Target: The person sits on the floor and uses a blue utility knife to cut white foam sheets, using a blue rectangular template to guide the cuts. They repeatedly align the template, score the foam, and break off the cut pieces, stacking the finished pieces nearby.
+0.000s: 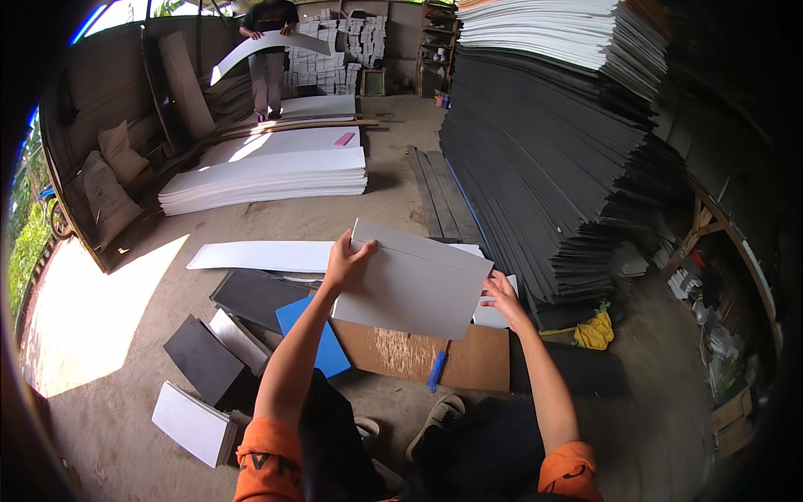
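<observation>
Between my hands is a white foam sheet (pixel 410 284), held tilted above a brown scored board (pixel 493 356); a line runs across it near its far edge, where a second layer may lie. My left hand (pixel 347 263) grips its left side, thumb on top. At the right edge, the fingers of my right hand (pixel 502 297) are closed against the sheet. A blue-handled cutter (pixel 437 372) lies on the board below the sheet. Next to the board is a blue sheet (pixel 314 335), partly hidden by my left forearm.
Cut stacks of black sheets (pixel 209 360) and white sheets (pixel 194 422) stand at my left. A long white strip (pixel 259 256) lies beyond. Tall piled black sheets (pixel 544 176) rise at the right, near a yellow cloth (pixel 594 330). Another person (pixel 268 50) handles a white sheet behind stacked sheets (pixel 268 180).
</observation>
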`<state>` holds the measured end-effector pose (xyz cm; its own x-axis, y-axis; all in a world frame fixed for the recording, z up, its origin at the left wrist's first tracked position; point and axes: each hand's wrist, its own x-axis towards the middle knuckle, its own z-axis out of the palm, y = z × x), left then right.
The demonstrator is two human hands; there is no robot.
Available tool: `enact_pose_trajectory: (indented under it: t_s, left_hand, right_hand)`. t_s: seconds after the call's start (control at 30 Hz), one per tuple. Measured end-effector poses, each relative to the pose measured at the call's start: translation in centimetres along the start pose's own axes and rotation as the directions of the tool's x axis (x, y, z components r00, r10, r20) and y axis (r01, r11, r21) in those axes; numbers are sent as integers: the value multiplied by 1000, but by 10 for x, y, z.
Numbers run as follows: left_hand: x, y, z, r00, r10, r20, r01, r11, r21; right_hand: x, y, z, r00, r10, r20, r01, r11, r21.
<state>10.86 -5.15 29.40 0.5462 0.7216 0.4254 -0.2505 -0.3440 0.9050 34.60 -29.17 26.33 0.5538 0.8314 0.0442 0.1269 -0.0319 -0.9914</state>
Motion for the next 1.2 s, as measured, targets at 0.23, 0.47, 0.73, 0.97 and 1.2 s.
enact_pose_trajectory:
  t_s: [0.23,0.47,0.73,0.97,1.2]
  left_hand:
    - [-4,1,5,998,5,68,-3,999,-32]
    - [-5,4,9,997,-49,-67,54,996,75]
    - [-8,-3,-3,982,-171,77,153,967,206]
    - [-1,-20,-30,987,-162,25,154,970,190]
    - [0,-76,-55,867,-354,-351,375,927,-9]
  right_hand:
    - [-13,-18,-9,995,23,-94,-34,992,-120]
    - [8,-28,5,937,100,-334,-51,987,155]
    - [56,32,38,807,449,-385,-90,737,670]
    - [91,80,16,611,620,-492,-143,698,702]
    - [100,120,-35,829,557,37,-327,430,842]
